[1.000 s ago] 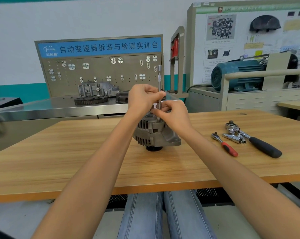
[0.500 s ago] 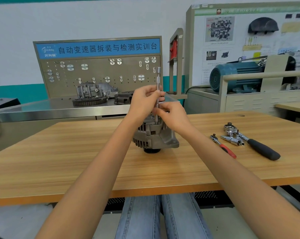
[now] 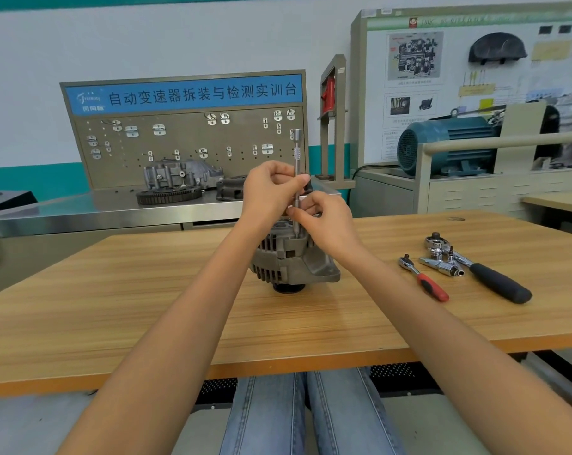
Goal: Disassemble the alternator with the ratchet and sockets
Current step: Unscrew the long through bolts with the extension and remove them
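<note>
The alternator [image 3: 294, 262] sits mid-table on the wooden table [image 3: 146, 307], pulley end down, so I judge the housing bolts face up for access. A long extension bar [image 3: 297, 182] stands upright on its top edge, lower tip at what I take to be a bolt, though my fingers hide the seat.

My left hand [image 3: 271, 192] pinches the bar at mid-height and my right hand [image 3: 327, 221] pinches it lower, just above the housing. The hands are close together, both closed around the bar, likely spinning it by finger and keeping it plumb.

No ratchet is on the bar's top end, so I judge the bolt is loose enough to turn by hand.

At right, well apart from the alternator, lie a red-handled ratchet [image 3: 424, 279], a black-handled ratchet [image 3: 488, 277] and loose sockets [image 3: 440, 266] between them, within my right hand's reach for the next fastener.

Far behind stands a metal bench [image 3: 81, 215] with gearbox parts [image 3: 176, 178].
</note>
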A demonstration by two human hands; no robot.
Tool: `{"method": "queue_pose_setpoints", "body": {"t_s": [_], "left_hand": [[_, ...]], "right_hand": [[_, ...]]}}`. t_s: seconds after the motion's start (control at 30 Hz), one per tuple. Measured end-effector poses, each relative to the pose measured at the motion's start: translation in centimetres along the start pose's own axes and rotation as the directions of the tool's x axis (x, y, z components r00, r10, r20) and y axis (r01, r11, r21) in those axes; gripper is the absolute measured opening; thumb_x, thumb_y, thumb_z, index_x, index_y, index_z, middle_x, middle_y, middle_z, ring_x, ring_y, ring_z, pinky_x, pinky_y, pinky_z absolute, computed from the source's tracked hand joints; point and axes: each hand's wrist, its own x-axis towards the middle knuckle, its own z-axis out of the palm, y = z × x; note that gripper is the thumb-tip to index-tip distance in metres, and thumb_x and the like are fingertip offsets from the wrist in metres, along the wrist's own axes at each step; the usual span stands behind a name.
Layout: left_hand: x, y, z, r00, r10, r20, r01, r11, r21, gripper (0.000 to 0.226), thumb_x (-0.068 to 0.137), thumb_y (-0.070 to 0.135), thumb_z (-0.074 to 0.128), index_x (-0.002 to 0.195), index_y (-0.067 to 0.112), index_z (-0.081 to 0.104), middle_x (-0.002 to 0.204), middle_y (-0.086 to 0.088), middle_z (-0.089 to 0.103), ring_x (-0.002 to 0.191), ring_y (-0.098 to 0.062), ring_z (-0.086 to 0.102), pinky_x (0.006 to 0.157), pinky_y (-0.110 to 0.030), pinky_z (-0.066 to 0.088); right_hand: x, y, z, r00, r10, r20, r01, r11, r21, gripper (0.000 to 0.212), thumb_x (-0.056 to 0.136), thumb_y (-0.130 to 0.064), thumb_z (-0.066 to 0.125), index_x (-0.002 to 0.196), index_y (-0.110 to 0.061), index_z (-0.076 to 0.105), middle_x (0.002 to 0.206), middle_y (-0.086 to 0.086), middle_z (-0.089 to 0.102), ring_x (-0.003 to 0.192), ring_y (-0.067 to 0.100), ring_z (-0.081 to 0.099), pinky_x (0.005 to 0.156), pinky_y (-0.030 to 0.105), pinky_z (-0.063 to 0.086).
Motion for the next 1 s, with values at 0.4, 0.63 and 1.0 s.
{"method": "queue_pose_setpoints", "body": {"t_s": [0.4, 0.63, 1.0], "left_hand": [[-0.4, -1.0, -0.3, 0.990, 0.007, 0.142, 0.020, 0.983, -0.184, 0.012, 0.095, 0.010, 0.057, 0.099, 0.015, 0.067, 0.082, 0.004, 0.074, 0.079, -0.009, 0.071, 0.074, -0.024, 0.058], [0.1, -0.7, -0.6, 0.997, 0.020, 0.071, -0.014, 0.996, -0.086, 0.014, 0.083, 0.016, 0.074, 0.084, 0.018, 0.059, 0.069, 0.004, 0.069, 0.075, -0.013, 0.071, 0.066, -0.026, 0.056], [-0.4, -1.6, -0.7, 0.995, -0.012, 0.101, 0.039, 0.962, -0.271, 0.016, 0.090, 0.004, 0.062, 0.102, 0.015, 0.062, 0.083, 0.004, 0.074, 0.084, -0.009, 0.072, 0.070, -0.020, 0.056]], "right_hand": [[0.1, 0.5, -0.2, 0.996, -0.072, 0.061, 0.075, 0.996, -0.049, 0.017, 0.091, -0.029, 0.059, 0.086, -0.014, 0.065, 0.081, 0.001, 0.067, 0.089, 0.019, 0.061, 0.085, 0.044, 0.050], [-0.1, 0.6, 0.3, 0.996, -0.065, -0.069, 0.062, 0.997, -0.050, 0.016, 0.085, -0.032, 0.067, 0.083, -0.017, 0.063, 0.073, -0.011, 0.058, 0.078, 0.009, 0.057, 0.075, 0.030, 0.049], [-0.3, 0.5, 0.0, 0.995, -0.103, -0.019, 0.101, 0.992, -0.074, 0.022, 0.090, -0.034, 0.059, 0.089, -0.015, 0.070, 0.074, -0.008, 0.065, 0.080, 0.011, 0.060, 0.079, 0.040, 0.052]]}}
